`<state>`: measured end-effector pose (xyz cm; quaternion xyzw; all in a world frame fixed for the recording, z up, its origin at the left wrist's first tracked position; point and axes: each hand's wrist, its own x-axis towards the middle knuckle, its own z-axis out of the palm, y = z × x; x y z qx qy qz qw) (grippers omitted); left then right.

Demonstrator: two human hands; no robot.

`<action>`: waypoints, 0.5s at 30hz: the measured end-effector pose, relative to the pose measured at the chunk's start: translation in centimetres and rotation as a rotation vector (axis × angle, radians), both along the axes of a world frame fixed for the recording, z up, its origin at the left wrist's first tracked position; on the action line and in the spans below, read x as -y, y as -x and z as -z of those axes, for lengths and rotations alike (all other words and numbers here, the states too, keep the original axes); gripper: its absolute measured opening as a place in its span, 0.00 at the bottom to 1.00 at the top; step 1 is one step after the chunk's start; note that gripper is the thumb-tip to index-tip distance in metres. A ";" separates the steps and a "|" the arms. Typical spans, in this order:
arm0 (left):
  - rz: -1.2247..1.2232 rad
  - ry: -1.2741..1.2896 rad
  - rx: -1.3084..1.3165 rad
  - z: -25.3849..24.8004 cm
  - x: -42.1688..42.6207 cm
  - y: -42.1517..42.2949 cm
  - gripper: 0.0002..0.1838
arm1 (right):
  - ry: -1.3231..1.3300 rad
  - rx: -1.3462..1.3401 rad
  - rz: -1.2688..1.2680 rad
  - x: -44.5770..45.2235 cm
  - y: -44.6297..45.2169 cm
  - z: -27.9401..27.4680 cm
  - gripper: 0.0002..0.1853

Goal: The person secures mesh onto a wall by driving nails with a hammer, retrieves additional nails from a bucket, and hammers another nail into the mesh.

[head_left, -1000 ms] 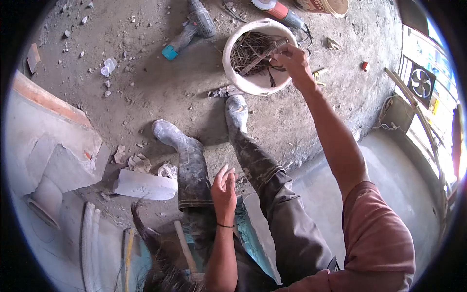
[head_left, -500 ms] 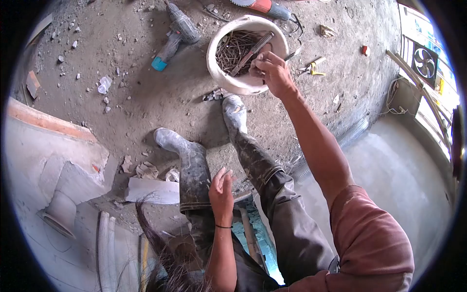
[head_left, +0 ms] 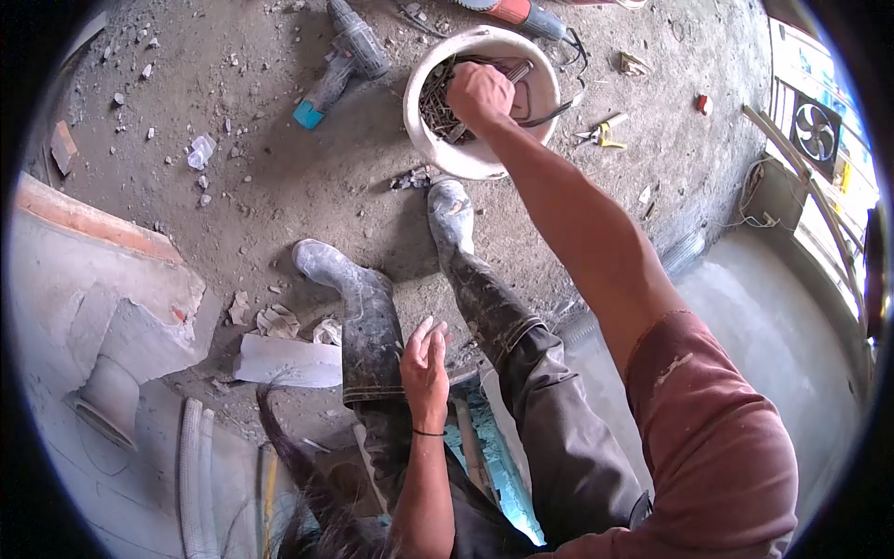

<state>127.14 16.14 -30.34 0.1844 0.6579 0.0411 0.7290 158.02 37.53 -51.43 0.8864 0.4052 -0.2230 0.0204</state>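
My right hand [head_left: 481,94] reaches down into a whitish bucket [head_left: 456,166] on the floor. Its knuckles are bent and the fingers curl over a heap of long thin nails [head_left: 434,99]; whatever the fingertips grip is hidden. Beside that hand, part of a metal-handled tool [head_left: 518,71] and a pinkish flat piece [head_left: 521,97] show inside the bucket, and a dark strap [head_left: 549,115] hangs over the rim. My left hand [head_left: 426,365] is held near my left knee, fingers stretched out, with nothing in it.
A cordless drill [head_left: 346,63] lies left of the bucket, and a red-and-grey power tool [head_left: 515,13] lies behind it. Yellow-handled pliers [head_left: 605,133] are to the right. Rubble and paper scraps [head_left: 200,151] litter the concrete floor. A fan [head_left: 814,131] stands far right.
My right hand has moved left and farther into the bucket, from above its right side to the nails. The left hand stays nearly still.
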 end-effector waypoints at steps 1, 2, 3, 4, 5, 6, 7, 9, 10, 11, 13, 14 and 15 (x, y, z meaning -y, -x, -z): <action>0.000 0.001 0.000 0.1 0.1 0.0 0.33 | 0.048 -0.009 -0.031 -0.2 0.6 0.2 0.18; -0.018 0.005 -0.001 0.1 0.2 0.0 0.32 | 0.097 -0.019 -0.062 -0.4 1.0 0.3 0.19; -0.036 0.009 -0.002 0.2 0.3 0.0 0.31 | 0.066 0.006 -0.111 0.0 1.3 0.8 0.18; -0.037 0.007 0.000 0.2 0.2 0.0 0.31 | 0.065 0.008 -0.112 0.4 1.4 1.1 0.18; -0.027 0.006 0.003 0.2 0.1 0.0 0.31 | -0.035 -0.001 -0.118 0.9 1.5 1.4 0.17; -0.015 0.005 0.005 0.1 0.0 0.1 0.30 | -0.132 -0.012 -0.124 1.5 1.7 1.5 0.17; -0.017 0.005 0.005 0.2 -0.1 0.2 0.30 | -0.171 -0.034 -0.136 1.6 2.3 0.6 0.15; -0.025 0.006 0.007 0.3 -0.2 0.2 0.31 | -0.273 -0.244 -0.040 2.7 3.1 -2.0 0.12; -0.031 0.008 0.006 0.4 -0.2 0.2 0.31 | -0.370 -0.330 0.071 3.2 3.2 -2.4 0.11; -0.044 0.019 0.008 0.4 -0.1 0.2 0.31 | -0.516 -0.511 0.245 3.6 2.9 -2.3 0.11; -0.054 0.038 0.007 0.4 0.0 0.3 0.32 | -0.599 -0.901 0.796 4.4 1.5 -4.1 0.10; -0.039 0.029 0.010 0.5 0.1 0.3 0.33 | -0.495 -0.858 0.863 5.0 0.3 -4.5 0.16; -0.022 0.020 0.014 0.6 -0.1 0.2 0.33 | -0.400 -0.709 0.730 5.3 -0.5 -4.6 0.18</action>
